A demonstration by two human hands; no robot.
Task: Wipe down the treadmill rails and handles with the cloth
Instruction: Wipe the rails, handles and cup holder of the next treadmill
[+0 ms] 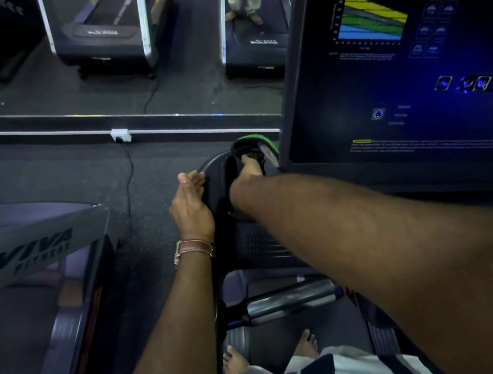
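Resting left hand [191, 207], fingers straight, on console edge [216, 167]; reaching right hand [250, 166] into cupholder [240, 150], grip unclear.

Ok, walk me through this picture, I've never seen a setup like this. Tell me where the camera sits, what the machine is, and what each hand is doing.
There is one picture, taken by a camera worn on the person's head, looking forward and down. The person stands barefoot on a treadmill; one foot shows at the bottom. The big dark panel on the right is the treadmill's console screen, showing a coloured chart. The shiny bar below is a metal handle.

The left hand, with a wristwatch, rests with fairly straight fingers against the edge of the black side pocket. The right hand reaches into that pocket. Its grip is hidden, so I cannot tell what it holds, and no cloth shows clearly. A second treadmill stands to the left.
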